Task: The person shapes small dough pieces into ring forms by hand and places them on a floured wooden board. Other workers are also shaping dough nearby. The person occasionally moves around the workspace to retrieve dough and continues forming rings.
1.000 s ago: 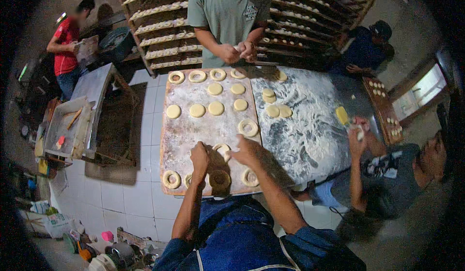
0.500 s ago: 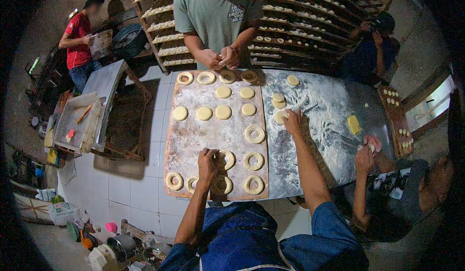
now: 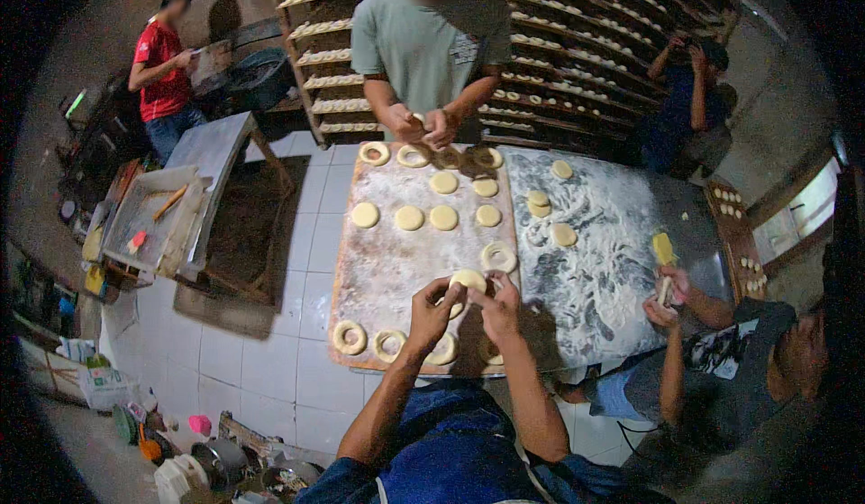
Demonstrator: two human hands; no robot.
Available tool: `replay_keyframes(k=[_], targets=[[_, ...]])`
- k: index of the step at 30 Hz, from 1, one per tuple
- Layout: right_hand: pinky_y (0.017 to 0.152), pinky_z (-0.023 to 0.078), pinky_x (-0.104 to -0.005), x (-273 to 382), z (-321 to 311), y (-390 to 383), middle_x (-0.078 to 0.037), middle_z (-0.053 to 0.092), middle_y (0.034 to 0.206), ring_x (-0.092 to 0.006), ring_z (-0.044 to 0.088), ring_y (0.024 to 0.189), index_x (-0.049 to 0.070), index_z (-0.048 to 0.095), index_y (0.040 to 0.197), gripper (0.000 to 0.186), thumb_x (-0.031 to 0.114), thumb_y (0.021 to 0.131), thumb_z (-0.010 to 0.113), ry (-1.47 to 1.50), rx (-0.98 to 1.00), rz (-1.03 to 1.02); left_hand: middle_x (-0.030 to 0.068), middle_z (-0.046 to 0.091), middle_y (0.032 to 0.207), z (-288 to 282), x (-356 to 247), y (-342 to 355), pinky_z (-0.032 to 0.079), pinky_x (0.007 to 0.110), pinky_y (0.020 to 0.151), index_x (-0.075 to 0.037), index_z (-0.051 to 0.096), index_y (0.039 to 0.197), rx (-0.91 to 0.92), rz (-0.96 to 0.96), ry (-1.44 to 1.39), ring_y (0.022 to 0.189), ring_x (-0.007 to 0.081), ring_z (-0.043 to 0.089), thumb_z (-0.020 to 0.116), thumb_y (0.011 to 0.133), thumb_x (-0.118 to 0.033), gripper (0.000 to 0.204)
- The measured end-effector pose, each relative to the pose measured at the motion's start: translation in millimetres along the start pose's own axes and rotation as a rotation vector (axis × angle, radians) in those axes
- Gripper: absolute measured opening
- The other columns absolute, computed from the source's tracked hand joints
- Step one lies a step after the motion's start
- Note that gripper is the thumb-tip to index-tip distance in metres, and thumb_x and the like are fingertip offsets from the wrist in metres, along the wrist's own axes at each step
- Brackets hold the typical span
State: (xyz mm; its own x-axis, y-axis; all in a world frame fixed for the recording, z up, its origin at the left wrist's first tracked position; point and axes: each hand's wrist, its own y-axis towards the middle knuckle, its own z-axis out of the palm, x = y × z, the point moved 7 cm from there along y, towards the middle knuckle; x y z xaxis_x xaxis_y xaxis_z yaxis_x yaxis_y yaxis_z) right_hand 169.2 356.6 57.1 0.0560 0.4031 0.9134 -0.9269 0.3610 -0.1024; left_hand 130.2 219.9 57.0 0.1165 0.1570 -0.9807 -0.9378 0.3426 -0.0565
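Currently, the left hand point(image 3: 431, 310) and the right hand point(image 3: 498, 304) meet above the near part of the flour-dusted wooden board point(image 3: 387, 265), which lies on the left portion of the grey metal counter point(image 3: 622, 225). Both sets of fingers are closed together on one pale round dough piece point(image 3: 468, 280), held just above the board; whether its centre hole is already open cannot be told. Finished work: pale ring-shaped dough pieces point(image 3: 350, 336) line the near edge of the board, one more ring point(image 3: 498, 257) lies just beyond the hands, and further rings sit along the far edge. Remaining work, as judged from the layout: flat uncut dough discs point(image 3: 409, 218) occupy the middle of the board, and several more discs point(image 3: 564, 235) rest on the floured counter surface to the right. Roughly half of the visible pieces appear shaped. At the far edge, a person in a green shirt point(image 3: 423, 49) handles dough with both hands; at the right edge, another person's hand holds a yellow scraper point(image 3: 664, 250).
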Motion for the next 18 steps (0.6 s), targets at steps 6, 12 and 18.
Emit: replay_keyframes(k=[6,12,18], targets=[[0.081,0.049,-0.0328,-52,17,-30,-0.010,0.057,0.102,-0.0194,0.056,0.095,0.000,0.051,0.108,0.054,0.011,0.065,0.082,-0.635,-0.059,-0.046,0.0102,0.063,0.095,-57,24,-46,0.052,0.032,0.071,0.001,0.056,0.113,-0.096,-0.027,0.178,0.083,0.0169,0.060,0.062,0.088,-0.020,0.033],[0.083,0.048,-0.0327,-32,101,-67,-0.014,0.053,0.103,-0.0234,0.055,0.095,0.003,0.037,0.121,0.060,-0.001,0.068,0.064,-0.454,0.246,-0.024,0.0143,0.060,0.105,-92,-17,-74,0.044,0.035,0.088,-0.001,0.056,0.112,0.029,0.315,0.284,0.099,0.0232,0.056,0.056,0.091,-0.024,0.031],[0.083,0.050,-0.0338,-47,149,-66,-0.016,0.055,0.106,-0.0253,0.058,0.092,0.004,0.037,0.128,0.070,0.003,0.063,0.062,-0.448,0.648,-0.065,0.0110,0.054,0.112,-129,-31,-90,0.043,0.032,0.091,-0.005,0.042,0.124,-0.010,0.273,-0.167,0.105,0.0186,0.052,0.061,0.085,-0.016,0.045]])
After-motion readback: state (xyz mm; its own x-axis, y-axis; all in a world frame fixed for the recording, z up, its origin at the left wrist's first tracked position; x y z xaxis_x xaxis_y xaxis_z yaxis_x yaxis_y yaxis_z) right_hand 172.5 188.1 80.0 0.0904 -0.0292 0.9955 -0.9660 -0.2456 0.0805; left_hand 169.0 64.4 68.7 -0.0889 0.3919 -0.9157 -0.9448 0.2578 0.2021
